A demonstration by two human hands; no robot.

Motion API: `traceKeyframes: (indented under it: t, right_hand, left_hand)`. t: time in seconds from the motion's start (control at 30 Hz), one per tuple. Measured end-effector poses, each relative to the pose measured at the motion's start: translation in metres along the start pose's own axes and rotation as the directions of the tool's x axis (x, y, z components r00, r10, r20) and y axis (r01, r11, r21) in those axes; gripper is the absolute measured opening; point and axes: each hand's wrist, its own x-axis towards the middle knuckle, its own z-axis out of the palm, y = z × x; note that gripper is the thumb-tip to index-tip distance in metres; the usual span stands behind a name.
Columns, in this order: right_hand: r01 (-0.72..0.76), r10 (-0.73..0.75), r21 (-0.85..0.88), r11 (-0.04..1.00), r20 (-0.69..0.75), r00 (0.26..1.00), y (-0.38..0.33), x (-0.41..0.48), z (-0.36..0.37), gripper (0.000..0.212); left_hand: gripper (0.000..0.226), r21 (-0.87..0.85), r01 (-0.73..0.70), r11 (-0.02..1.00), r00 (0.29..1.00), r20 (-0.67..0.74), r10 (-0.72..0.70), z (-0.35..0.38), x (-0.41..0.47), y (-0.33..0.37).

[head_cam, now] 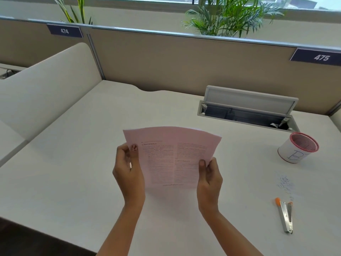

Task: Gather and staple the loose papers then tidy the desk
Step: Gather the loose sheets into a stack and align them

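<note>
A stack of pink printed papers [171,154] is held upright above the middle of the white desk [73,163]. My left hand [128,169] grips the papers' left edge, thumb on the front. My right hand [209,177] grips the lower right edge the same way. The sheets look roughly aligned, with a white edge showing at the top right. An orange and silver stapler [285,216] lies swung open on the desk at the right, apart from both hands. Loose small staples [285,182] are scattered just beyond it.
A white mesh cup with a red rim [298,147] stands at the right. Behind it a cable tray [247,111] in the desk has its lid up. A beige partition [184,58] closes the back, and a low divider [46,85] bounds the left.
</note>
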Motion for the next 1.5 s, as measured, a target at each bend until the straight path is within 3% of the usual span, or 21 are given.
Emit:
traceKeyframes:
  t: [0.37,0.67,1.0,1.27,1.5]
  right_hand:
    - [0.062,-0.061,-0.1,0.993,0.012,0.998,-0.01,0.006,-0.013,0.013]
    - [0.047,-0.042,0.151,0.987,-0.031,0.999,-0.066,0.033,-0.018,0.012]
    - [0.085,-0.072,0.131,0.988,-0.099,0.992,-0.075,0.044,-0.018,0.008]
    - [0.037,-0.028,0.188,0.981,-0.049,0.998,-0.053,0.039,-0.025,0.009]
    - [-0.054,0.054,0.003,0.999,0.034,0.998,-0.004,0.029,-0.032,0.011]
  left_hand:
    - [0.011,-0.158,-0.015,0.987,1.0,0.005,0.015,-0.001,0.029,0.043]
    - [0.016,-0.196,0.024,0.98,0.999,0.042,-0.016,0.004,0.024,0.041]
    - [0.019,-0.223,0.011,0.975,0.999,0.052,0.001,0.013,0.02,0.036]
    - [0.009,-0.011,-0.095,0.995,0.974,0.207,0.095,0.011,0.006,0.003]
    - [0.009,0.147,-0.086,0.985,0.945,0.326,0.034,0.007,-0.012,-0.04]
